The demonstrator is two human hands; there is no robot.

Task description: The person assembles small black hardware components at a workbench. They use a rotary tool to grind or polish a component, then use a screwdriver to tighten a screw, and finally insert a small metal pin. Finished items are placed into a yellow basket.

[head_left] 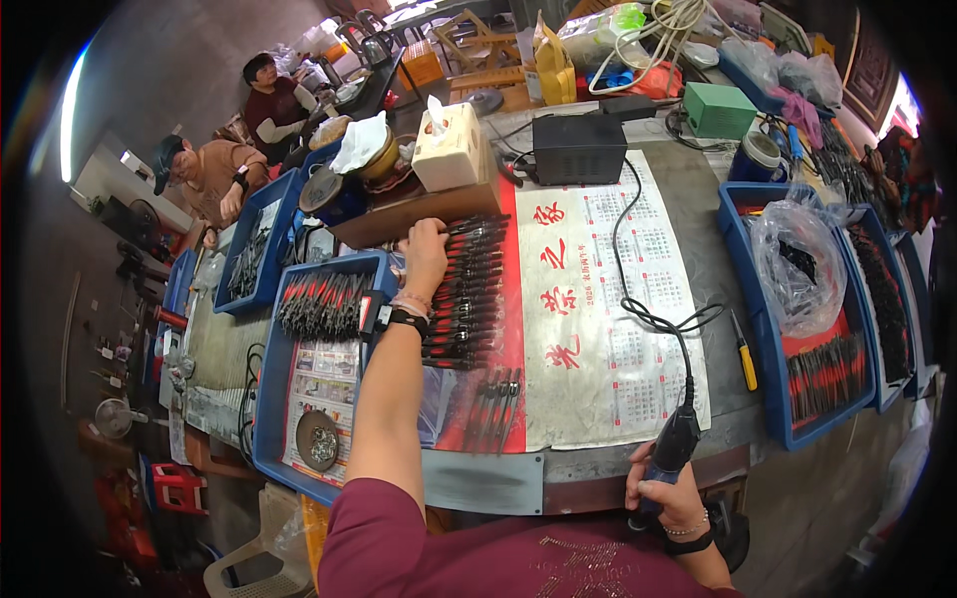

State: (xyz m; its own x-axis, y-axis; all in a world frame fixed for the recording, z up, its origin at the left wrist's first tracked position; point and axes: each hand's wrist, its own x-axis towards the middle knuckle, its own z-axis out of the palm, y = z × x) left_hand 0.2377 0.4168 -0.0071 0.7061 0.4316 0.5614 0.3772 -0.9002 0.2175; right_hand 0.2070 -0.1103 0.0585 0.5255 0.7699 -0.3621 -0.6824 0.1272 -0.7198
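My left hand point(426, 257) reaches to the far end of a row of slender black-and-red tools point(473, 284) lying on a red sheet. Its fingers are bent and partly hidden; I cannot make out what they hold. At the near edge of the table, my right hand point(670, 495) is wrapped round a black corded electric screwdriver point(678, 439), its cord end pointing up and away. A smaller group of the same tools point(493, 409) lies at the near end of the red sheet. More of them point(327, 304) fill the far part of a blue tray point(267, 419) beside my left forearm.
The cord runs over a calendar sheet point(558, 399) to a black power box point(578, 149). A yellow-handled screwdriver point(746, 364) lies beside a right-hand blue tray point(788, 434) holding tools and a plastic bag. A small bowl of metal parts point(319, 441) sits in the left tray. Two people sit at far left.
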